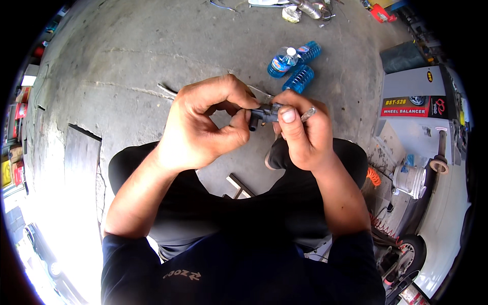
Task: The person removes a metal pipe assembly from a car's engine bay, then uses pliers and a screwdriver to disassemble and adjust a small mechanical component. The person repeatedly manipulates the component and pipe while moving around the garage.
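Note:
Both hands meet in front of me over the floor, around a small black plastic part with a short tube-like stub pointing down. My left hand pinches its left end between thumb and fingertips. The right hand is closed around the other end, thumb on top. A clear, rounded tip sticks out between the right thumb and fingers; whether it belongs to the black part I cannot tell. The fingers hide much of the part.
Beyond my hands, several bottles of blue liquid rest on the concrete floor. A grey wheel balancer stands at right, near a white bucket and an orange coiled hose. Metal parts lie at the far edge.

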`<move>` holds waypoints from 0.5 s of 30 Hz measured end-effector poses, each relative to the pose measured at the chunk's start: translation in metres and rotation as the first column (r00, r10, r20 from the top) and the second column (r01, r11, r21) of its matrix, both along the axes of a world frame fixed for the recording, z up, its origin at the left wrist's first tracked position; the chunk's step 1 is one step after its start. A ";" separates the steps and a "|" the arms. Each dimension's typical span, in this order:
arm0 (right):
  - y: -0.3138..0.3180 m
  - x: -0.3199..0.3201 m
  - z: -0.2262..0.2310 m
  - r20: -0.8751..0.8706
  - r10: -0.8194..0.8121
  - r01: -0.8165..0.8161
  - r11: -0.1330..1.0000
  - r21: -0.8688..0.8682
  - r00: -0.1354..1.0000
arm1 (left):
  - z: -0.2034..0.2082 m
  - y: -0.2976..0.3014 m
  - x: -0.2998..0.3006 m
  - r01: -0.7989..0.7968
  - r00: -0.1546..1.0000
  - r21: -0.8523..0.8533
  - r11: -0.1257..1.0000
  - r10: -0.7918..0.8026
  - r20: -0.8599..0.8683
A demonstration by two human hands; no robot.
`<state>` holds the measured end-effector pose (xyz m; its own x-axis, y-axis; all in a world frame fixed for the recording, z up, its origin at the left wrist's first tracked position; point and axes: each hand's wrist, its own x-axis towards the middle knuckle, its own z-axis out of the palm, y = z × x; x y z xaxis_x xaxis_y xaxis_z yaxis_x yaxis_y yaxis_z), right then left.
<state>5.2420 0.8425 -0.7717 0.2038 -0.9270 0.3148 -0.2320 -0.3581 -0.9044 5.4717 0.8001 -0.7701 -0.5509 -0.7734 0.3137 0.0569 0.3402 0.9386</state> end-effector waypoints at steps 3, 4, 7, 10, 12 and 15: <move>0.000 0.000 0.001 -0.020 0.007 -0.007 1.000 -0.011 1.000 | -0.001 -0.001 0.001 0.009 1.000 0.007 1.000 -0.009 0.015; 0.000 0.000 0.002 -0.024 0.009 -0.010 1.000 -0.008 1.000 | -0.001 -0.002 0.001 0.019 1.000 0.004 1.000 -0.019 0.018; 0.002 0.000 -0.002 0.043 -0.015 0.009 0.991 0.136 0.999 | -0.004 -0.002 0.000 0.038 0.999 0.108 0.993 -0.034 -0.038; 0.001 0.002 -0.002 0.131 -0.061 0.025 0.964 0.263 0.990 | -0.004 -0.001 -0.004 0.069 0.992 0.206 0.976 -0.045 -0.118; 0.002 0.003 0.001 0.143 -0.086 0.041 0.956 0.292 0.986 | -0.003 0.000 -0.005 0.084 0.988 0.220 0.972 -0.052 -0.146; 0.002 0.001 -0.004 0.132 -0.070 0.033 0.964 0.264 0.989 | -0.003 0.001 -0.006 0.072 0.990 0.205 0.976 -0.046 -0.130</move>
